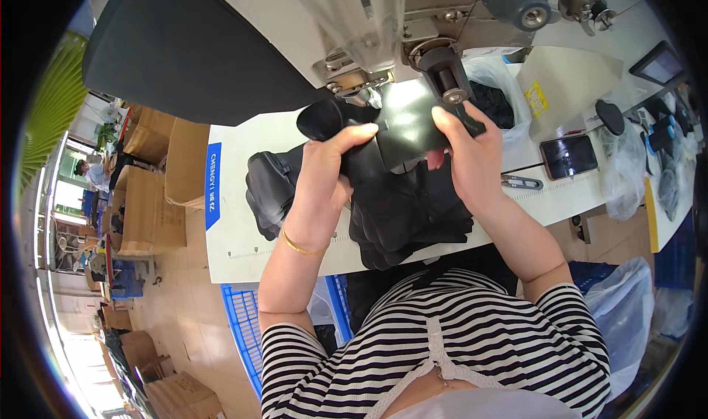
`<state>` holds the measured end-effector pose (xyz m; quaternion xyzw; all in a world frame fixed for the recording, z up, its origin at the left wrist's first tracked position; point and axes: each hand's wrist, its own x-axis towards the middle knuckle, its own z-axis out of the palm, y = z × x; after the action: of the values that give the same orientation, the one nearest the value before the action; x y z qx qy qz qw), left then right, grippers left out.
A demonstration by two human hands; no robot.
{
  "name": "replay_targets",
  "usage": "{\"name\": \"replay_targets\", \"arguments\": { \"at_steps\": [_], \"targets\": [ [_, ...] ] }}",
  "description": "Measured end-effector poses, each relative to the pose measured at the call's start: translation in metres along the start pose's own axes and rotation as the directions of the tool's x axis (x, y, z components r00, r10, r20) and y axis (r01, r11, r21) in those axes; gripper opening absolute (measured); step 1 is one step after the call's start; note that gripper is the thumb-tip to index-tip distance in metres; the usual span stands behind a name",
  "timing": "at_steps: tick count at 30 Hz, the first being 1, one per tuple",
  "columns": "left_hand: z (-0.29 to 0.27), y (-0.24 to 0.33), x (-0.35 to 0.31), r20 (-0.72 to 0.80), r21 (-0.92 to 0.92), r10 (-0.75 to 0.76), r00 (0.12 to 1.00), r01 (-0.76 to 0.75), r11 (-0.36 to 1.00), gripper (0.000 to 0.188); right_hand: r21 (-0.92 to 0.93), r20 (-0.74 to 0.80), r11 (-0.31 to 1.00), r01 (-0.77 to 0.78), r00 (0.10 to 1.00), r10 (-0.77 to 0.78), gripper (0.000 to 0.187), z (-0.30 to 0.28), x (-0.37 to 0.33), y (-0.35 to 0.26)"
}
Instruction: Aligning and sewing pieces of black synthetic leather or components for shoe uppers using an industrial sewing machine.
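A glossy black leather-like piece (404, 124) stretches between my two hands below the sewing machine's presser foot (372, 97). My left hand (324, 170) grips its left part, thumb on top and the other fingers mostly hidden beneath. At the right edge, my right hand (470, 154) pinches it, with some fingertips showing below. A rounded black flap (321, 119) sticks out past my left thumb. Just nearer to me lies a pile of folded black pieces (409, 224). Another black stack (268, 187) rests left of my left wrist.
A smartphone (569, 157) and a thread snipper (522, 182) lie on the right of the white table (232, 249). Behind them is a plastic bag of black pieces (493, 102). A blue crate (247, 330) stands below the table; cardboard boxes (151, 213) fill the left.
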<state>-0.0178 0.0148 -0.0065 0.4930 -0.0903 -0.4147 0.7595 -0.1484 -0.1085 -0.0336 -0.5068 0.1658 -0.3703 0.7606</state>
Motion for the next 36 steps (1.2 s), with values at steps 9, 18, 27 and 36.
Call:
{"name": "replay_targets", "arguments": {
  "at_steps": [9, 18, 27, 36],
  "targets": [
    [0.011, 0.005, 0.018, -0.108, 0.135, 0.179, 0.978, -0.164, 0.977, 0.009, 0.037, -0.011, 0.996, 0.082, 0.997, -0.082, 0.016, -0.001, 0.025, 0.006],
    [0.010, 0.003, 0.017, -0.074, 0.131, 0.210, 0.975, -0.199, 0.971, 0.010, 0.018, 0.002, 0.995, 0.098, 0.995, -0.098, 0.016, -0.002, 0.026, 0.008],
    [0.009, 0.002, 0.017, -0.060, 0.127, 0.229, 0.972, -0.220, 0.967, 0.012, 0.009, 0.006, 0.995, 0.099, 0.995, -0.099, 0.018, -0.002, 0.027, 0.010],
    [0.010, 0.002, 0.017, -0.062, 0.124, 0.226, 0.972, -0.217, 0.968, 0.011, 0.022, 0.001, 0.994, 0.109, 0.994, -0.109, 0.017, -0.001, 0.027, 0.011]
  ]
}}
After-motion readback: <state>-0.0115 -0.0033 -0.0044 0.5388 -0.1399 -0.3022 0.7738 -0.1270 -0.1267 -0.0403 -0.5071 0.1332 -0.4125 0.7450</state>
